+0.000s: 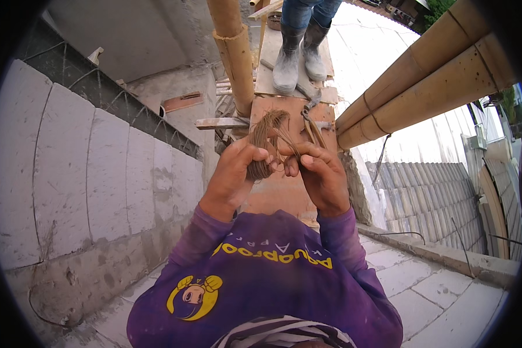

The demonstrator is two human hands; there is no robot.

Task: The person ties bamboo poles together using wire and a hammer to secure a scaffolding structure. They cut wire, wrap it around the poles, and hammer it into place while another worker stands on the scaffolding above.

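In front of my chest, my left hand [235,171] is closed round a looped bundle of thin brown wire [265,136]. The bundle stands up above the fingers and hangs a little below them. Close beside it, my right hand [326,178] pinches several strands pulled out from the bundle between thumb and fingers. Those strands bow across the small gap between both hands. Just beyond the right hand, a pair of pincers [315,132] with yellowish handles lies on a reddish-brown board [278,194].
Another person's grey-white boots [286,69] stand on the planks ahead. By them lies a hammer-like tool [312,97]. Bamboo poles rise at left [235,64] and slant in at right [423,87]. A pale block wall [107,168] runs along the left; corrugated roofing [429,191] lies lower right.
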